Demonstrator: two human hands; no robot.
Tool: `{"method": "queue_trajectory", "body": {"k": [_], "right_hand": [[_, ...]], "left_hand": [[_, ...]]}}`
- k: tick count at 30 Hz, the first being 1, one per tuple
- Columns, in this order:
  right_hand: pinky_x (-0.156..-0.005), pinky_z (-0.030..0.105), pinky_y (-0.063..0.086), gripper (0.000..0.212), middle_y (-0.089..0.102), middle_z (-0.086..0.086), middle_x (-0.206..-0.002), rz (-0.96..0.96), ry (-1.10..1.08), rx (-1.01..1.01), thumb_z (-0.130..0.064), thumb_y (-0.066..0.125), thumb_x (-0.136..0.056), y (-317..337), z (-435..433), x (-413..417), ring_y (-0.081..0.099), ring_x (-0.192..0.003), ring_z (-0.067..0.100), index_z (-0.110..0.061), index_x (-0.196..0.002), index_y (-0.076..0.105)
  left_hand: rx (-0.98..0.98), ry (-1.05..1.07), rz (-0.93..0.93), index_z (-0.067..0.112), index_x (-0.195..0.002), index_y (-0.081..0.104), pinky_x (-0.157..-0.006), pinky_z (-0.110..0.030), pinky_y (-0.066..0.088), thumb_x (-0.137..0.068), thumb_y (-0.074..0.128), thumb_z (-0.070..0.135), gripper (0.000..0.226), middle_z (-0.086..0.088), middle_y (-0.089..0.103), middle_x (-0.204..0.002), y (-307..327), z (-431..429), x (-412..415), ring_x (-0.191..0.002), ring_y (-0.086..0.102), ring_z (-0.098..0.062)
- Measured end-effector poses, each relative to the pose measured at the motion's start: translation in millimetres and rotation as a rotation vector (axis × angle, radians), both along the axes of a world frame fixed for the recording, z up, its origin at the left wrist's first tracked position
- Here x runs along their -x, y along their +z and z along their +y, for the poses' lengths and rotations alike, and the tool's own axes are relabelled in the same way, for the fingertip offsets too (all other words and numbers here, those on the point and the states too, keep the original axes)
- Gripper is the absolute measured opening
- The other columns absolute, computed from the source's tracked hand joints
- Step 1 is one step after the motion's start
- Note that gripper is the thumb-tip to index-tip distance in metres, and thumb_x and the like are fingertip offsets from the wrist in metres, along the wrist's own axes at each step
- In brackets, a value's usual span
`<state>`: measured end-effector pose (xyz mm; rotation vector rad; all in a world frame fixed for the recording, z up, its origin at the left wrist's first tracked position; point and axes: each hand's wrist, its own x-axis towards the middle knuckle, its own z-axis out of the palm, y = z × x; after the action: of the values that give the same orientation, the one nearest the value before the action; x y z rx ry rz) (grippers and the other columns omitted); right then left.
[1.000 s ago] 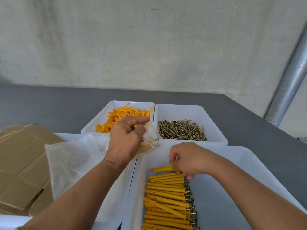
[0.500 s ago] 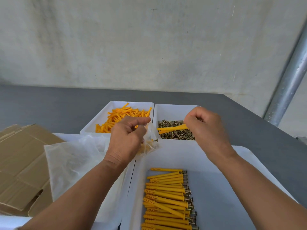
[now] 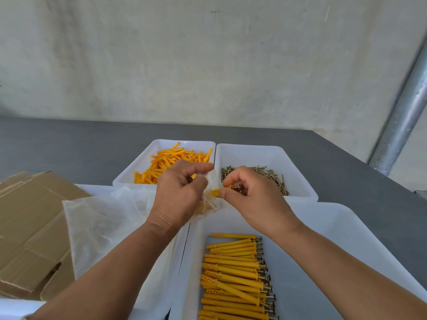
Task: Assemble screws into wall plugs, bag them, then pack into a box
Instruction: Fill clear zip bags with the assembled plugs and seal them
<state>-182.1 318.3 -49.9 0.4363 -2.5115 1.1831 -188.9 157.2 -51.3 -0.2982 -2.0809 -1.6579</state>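
- Head view: the left hand [image 3: 178, 199] pinches the mouth of a small clear bag [image 3: 211, 200] between thumb and curled fingers, above the gap between the trays.
- The right hand [image 3: 256, 197] has its fingers curled round one orange plug [image 3: 221, 191] with a screw in it. The plug's tip is at the bag's mouth and the screw head points toward the palm.
- Orange shows through the bag, but how many pieces it holds cannot be told.
- The front tray [image 3: 346, 218], nearest the person, holds assembled plugs [image 3: 233, 271] laid side by side, screw heads to the right.
- Behind the hands, a plug tray [image 3: 161, 144] holds loose plugs [image 3: 166, 162]. Just beside it on the right, a screw tray [image 3: 254, 150] holds screws [image 3: 275, 179].
- Under the left forearm, a heap of clear bags [image 3: 101, 222] lies in the left tray [image 3: 97, 187].
- Flattened cardboard [image 3: 30, 227] lies at the far left.
- The trays stand on a grey bench [image 3: 69, 146], and a metal pipe [image 3: 404, 112] slants up at the far right.
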Motion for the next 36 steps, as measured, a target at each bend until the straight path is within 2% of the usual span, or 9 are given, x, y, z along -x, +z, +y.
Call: {"method": "queue_trajectory", "body": {"k": [4,10,15,19,24,27,30,33,36], "right_hand": [[-0.06,0.011,0.038,0.014,0.066,-0.012,-0.08,-0.015,-0.006,0.039,-0.034,0.073,-0.085,1,0,0,0.054,-0.062,-0.005,-0.04,-0.083,0.06],[-0.058,0.013,0.04,0.011,0.07,-0.008,-0.093,-0.066,0.064,0.017,-0.033,0.073,-0.085,-2,-2,-3,0.055,-0.059,-0.004,-0.033,-0.094,0.067],[-0.052,0.015,0.044,0.016,0.068,-0.015,-0.073,-0.189,0.137,0.07,-0.023,0.062,-0.092,4,1,-5,0.058,-0.05,0.0,-0.028,-0.106,0.068],[-0.052,0.02,0.048,0.025,0.067,-0.003,-0.081,-0.255,0.15,0.105,-0.004,0.05,-0.086,8,2,-7,0.059,-0.052,0.0,-0.025,-0.095,0.059],[-0.061,0.025,0.055,0.024,0.067,-0.004,-0.067,-0.186,0.134,0.047,-0.012,0.055,-0.096,5,1,-7,0.063,-0.05,0.008,-0.032,-0.09,0.066],[-0.047,0.018,0.047,0.021,0.064,-0.015,-0.057,-0.181,0.156,0.063,-0.016,0.058,-0.097,3,0,-8,0.056,-0.041,0.003,-0.031,-0.098,0.073],[-0.042,0.02,0.046,0.026,0.068,-0.02,-0.073,-0.131,0.129,0.083,-0.014,0.054,-0.097,5,1,-9,0.056,-0.042,0.003,-0.031,-0.102,0.073],[-0.042,0.02,0.048,0.035,0.069,-0.012,-0.089,-0.111,0.008,0.091,-0.006,0.048,-0.095,10,7,-6,0.062,-0.049,0.007,-0.032,-0.087,0.07],[-0.054,0.025,0.057,0.039,0.065,-0.009,-0.086,-0.261,-0.036,-0.158,-0.005,0.044,-0.094,17,15,-6,0.069,-0.065,0.015,-0.033,-0.078,0.065]], "left_hand": [[0.017,-0.009,-0.011,0.016,-0.103,0.074,-0.048,-0.013,0.041,-0.085,0.057,-0.006,0.033,0.013,0.063,-0.092,1,2,-2,-0.048,0.054,-0.002],[0.047,-0.071,0.0,0.025,-0.096,0.073,-0.053,-0.02,0.043,-0.086,0.058,-0.005,0.035,0.008,0.062,-0.089,3,7,-7,-0.054,0.052,-0.014],[-0.021,-0.081,-0.015,0.02,-0.097,0.073,-0.047,-0.016,0.042,-0.087,0.057,-0.006,0.033,0.007,0.062,-0.088,5,6,-8,-0.045,0.051,-0.004],[-0.079,-0.058,-0.033,0.017,-0.098,0.074,-0.044,-0.017,0.043,-0.088,0.057,-0.007,0.031,0.008,0.062,-0.086,6,5,-6,-0.042,0.051,-0.005],[-0.074,-0.064,-0.021,0.022,-0.095,0.073,-0.044,-0.018,0.043,-0.087,0.057,-0.007,0.034,0.008,0.064,-0.089,5,5,-7,-0.042,0.051,-0.006],[-0.073,-0.066,-0.021,0.022,-0.095,0.073,-0.044,-0.017,0.043,-0.087,0.057,-0.007,0.034,0.008,0.063,-0.089,5,5,-7,-0.042,0.051,-0.006],[-0.096,-0.05,-0.034,0.02,-0.096,0.073,-0.044,-0.016,0.042,-0.088,0.057,-0.006,0.032,0.008,0.064,-0.089,6,4,-6,-0.041,0.051,-0.005],[-0.132,-0.021,-0.037,0.02,-0.096,0.073,-0.044,-0.016,0.042,-0.087,0.056,-0.007,0.033,0.001,0.065,-0.093,7,3,-4,-0.041,0.05,-0.004],[-0.162,-0.006,-0.033,0.02,-0.095,0.074,-0.043,-0.018,0.042,-0.087,0.055,-0.007,0.033,-0.002,0.066,-0.093,7,1,-4,-0.042,0.049,-0.005]]}}
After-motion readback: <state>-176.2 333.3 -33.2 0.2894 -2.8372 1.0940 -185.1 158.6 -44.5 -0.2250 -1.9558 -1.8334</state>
